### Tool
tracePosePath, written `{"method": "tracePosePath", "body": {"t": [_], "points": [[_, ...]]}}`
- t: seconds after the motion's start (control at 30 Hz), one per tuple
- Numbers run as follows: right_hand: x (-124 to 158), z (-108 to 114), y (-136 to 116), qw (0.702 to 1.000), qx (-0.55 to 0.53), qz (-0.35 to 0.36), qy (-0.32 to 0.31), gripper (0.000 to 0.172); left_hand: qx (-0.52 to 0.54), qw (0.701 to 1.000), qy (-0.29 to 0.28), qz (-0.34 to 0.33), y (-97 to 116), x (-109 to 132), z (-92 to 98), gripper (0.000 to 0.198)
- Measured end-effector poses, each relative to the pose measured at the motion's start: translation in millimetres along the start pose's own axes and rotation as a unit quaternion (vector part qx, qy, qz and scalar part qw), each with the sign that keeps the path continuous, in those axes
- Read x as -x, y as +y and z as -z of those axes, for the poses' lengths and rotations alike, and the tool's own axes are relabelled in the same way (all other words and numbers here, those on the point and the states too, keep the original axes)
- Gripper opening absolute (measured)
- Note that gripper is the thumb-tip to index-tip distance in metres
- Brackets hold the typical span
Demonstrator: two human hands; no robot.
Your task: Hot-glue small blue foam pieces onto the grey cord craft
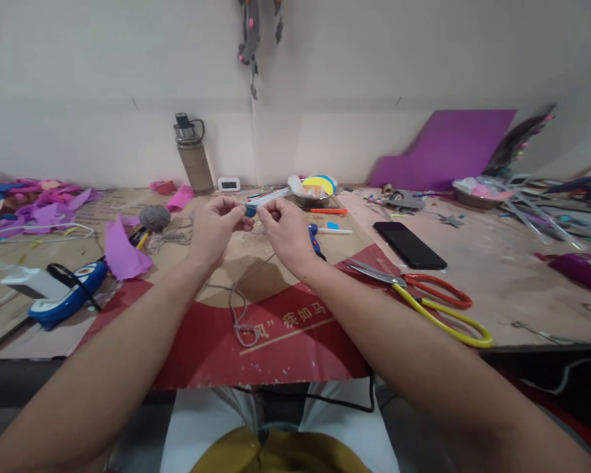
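Observation:
Both my hands are raised over the middle of the table. My left hand [215,226] pinches a small blue piece [250,209] between thumb and fingers. My right hand [286,231] is closed in a pinch just to the right of it, apparently on the same piece. Grey yarn [240,315] hangs from under my hands and curls on the red cardboard sheet [295,341]. A thin white stick [273,196] lies just behind my fingers.
Scissors with a yellow and a red handle [426,302] lie right of my right arm, a black phone [410,245] beyond them. A grey yarn ball [154,217], purple paper scraps [123,253], a water bottle [194,154] and a bowl [311,189] stand further back.

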State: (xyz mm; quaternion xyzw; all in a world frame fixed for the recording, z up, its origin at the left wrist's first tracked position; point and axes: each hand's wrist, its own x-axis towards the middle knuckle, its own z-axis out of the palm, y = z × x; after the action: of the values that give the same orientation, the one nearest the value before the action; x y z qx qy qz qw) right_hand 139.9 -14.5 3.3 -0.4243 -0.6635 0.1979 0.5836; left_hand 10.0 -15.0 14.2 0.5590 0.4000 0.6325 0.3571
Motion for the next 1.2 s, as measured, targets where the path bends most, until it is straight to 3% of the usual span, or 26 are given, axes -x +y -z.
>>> {"method": "tracePosePath", "body": {"t": [0.33, 0.47, 0.63, 0.87, 1.2], "points": [[-0.7, 3.7, 4.2, 0.996, 0.061, 0.065, 0.011, 0.017, 0.040, 0.998, -0.027, 0.026, 1.1, 1.7, -0.2, 0.009], [-1.4, 5.5, 3.6, 0.999, 0.030, 0.030, 0.009, 0.008, 0.052, 0.997, -0.041, 0.042, 2.3, 2.3, -0.2, 0.010], [-4.4, 8.0, 2.1, 0.999, -0.018, -0.017, -0.030, 0.015, 0.071, 0.993, -0.068, 0.063, 1.1, 0.8, 1.3, 0.009], [-9.2, 13.3, 7.9, 0.999, -0.017, -0.036, -0.010, 0.017, 0.073, 0.976, -0.164, 0.122, 3.0, -4.6, 9.6, 0.016], [-1.5, 15.3, 5.0, 0.996, 0.082, 0.016, -0.028, 0.016, -0.055, 0.986, -0.147, 0.055, 4.2, -3.0, 8.3, 0.022]]}}
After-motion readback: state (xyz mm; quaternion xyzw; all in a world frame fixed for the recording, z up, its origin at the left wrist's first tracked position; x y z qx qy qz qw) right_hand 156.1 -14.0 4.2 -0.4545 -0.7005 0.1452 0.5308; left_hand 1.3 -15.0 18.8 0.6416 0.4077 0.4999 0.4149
